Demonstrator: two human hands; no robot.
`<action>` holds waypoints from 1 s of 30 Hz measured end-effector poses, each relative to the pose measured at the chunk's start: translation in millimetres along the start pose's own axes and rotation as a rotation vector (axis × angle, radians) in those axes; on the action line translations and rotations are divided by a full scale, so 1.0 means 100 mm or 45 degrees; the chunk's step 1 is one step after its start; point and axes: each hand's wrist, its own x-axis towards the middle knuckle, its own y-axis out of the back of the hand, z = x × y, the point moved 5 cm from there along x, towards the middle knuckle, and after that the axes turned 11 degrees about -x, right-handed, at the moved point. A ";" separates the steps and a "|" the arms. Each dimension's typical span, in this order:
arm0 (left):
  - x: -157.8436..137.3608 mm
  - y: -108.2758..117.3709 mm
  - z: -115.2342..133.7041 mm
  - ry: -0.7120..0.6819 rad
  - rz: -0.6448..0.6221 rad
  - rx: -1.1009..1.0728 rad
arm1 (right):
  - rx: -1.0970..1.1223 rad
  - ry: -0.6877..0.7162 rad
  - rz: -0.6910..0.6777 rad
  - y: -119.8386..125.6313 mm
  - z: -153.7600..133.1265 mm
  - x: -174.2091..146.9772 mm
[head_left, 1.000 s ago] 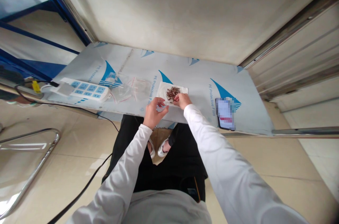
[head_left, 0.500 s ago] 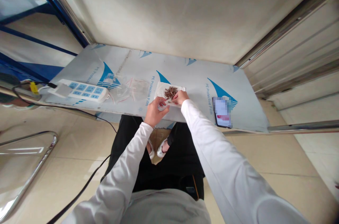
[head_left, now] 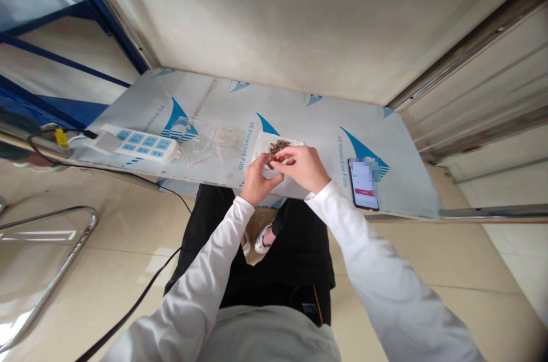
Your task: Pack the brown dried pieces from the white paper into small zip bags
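My left hand (head_left: 257, 180) is curled with thumb and fingers around what looks like a small clear plastic bag, mostly covered by the fingers. Close against it, my right hand (head_left: 305, 167) has its thumb and fingertips pinched together at the bag's opening; whatever is between them is too small to make out. Just beyond my fingers lies a pile of small brownish metal pieces, like screws (head_left: 279, 145), partly covered by my right hand. They rest on a white sheet or flat bag (head_left: 262, 139) on the film-covered table.
Clear zip bags (head_left: 214, 144) lie left of the white sheet. Farther left is a white power strip (head_left: 148, 146) with a plug and black cable (head_left: 124, 173) along the table edge. A phone (head_left: 363, 184) lies to the right. A wall panel (head_left: 274, 25) rises behind the table (head_left: 299, 116).
My right hand has moved from the pile toward my left hand, and its fingertips now meet the left fingers. The whole view has shifted slightly.
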 end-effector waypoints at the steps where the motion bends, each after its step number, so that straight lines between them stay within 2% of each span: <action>1: 0.01 -0.01 0.02 -0.005 0.000 -0.010 | -0.048 0.027 0.000 0.01 -0.06 -0.01; 4: 0.04 -0.02 0.06 0.011 -0.004 -0.036 | -0.152 0.075 -0.001 0.02 -0.12 0.00; 10: 0.04 0.04 0.03 0.014 0.032 -0.039 | -0.168 0.112 -0.058 0.00 -0.16 -0.01; 16: 0.04 0.05 0.04 -0.003 0.054 -0.033 | -0.074 0.139 -0.097 0.01 -0.18 0.01; 19: 0.04 0.08 0.04 0.001 0.072 -0.057 | -0.023 0.083 0.049 0.07 0.05 0.05; 22: 0.01 0.14 0.00 0.051 0.093 -0.076 | -0.216 -0.105 0.196 0.03 0.49 0.07; 26: -0.03 0.25 -0.03 0.053 0.112 -0.055 | -0.366 -0.118 0.039 -0.37 0.87 0.11; 30: -0.06 0.32 -0.02 0.033 0.093 -0.031 | -0.422 -0.099 -0.022 -0.67 0.92 0.17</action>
